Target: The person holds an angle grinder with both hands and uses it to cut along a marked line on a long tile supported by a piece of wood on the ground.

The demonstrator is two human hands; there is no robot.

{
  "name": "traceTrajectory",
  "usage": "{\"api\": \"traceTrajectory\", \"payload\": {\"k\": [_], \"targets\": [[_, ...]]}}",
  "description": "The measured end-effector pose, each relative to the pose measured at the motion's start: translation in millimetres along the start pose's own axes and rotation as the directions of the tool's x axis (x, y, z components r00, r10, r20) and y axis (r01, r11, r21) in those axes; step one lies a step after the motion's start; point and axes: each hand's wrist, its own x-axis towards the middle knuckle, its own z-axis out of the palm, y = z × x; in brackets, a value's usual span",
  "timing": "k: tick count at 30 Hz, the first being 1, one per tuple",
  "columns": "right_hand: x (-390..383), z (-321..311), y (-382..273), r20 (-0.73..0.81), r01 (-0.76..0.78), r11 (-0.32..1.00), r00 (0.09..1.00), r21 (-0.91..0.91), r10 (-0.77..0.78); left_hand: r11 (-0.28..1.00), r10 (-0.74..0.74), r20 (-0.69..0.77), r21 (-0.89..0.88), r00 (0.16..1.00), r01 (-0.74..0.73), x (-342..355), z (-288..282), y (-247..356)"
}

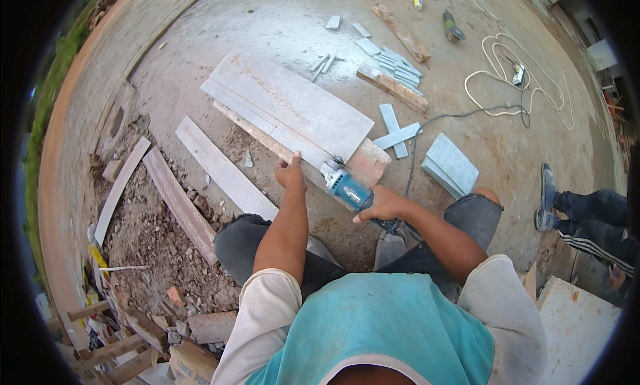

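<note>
Right hand (387, 204) is gripping grinder (351, 190), left hand (291, 173) is clasping slab (287, 105) edge, and tub (418, 2), contents unclear, is resting at one o'clock.

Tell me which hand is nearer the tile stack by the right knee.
Right. The right hand, gripping the grinder, is left of the tile stack and slightly lower in view; the left hand is farther left, at the near edge of the slab.

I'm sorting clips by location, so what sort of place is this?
Probably an outdoor building site: the right hand holds a grinder at a large pale slab, and rubble lies on the left.
</note>
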Motion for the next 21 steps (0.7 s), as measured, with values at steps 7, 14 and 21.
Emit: {"api": "traceTrajectory", "payload": {"k": [7, 14, 21], "targets": [[-7.7, -2.4, -7.9, 0.035, -0.034, 0.999, 0.999, -0.004, 0.035, 0.998, 0.024, -0.004, -0.055, 1.000, -0.024, -4.5, -2.1, 3.1], [-12.5, -0.6, -9.2, 0.016, 0.024, 0.997, 1.000, 0.070, -0.025, 1.000, 0.013, -0.025, -0.002, 1.000, -0.013, -5.6, -5.0, 4.8], [-29.3, -12.5, -26.8, 0.039, -0.019, 1.000, 0.999, 0.006, 0.019, 1.000, -0.014, -0.032, -0.012, 0.999, 0.013, -21.6, -1.9, 21.2]]}}
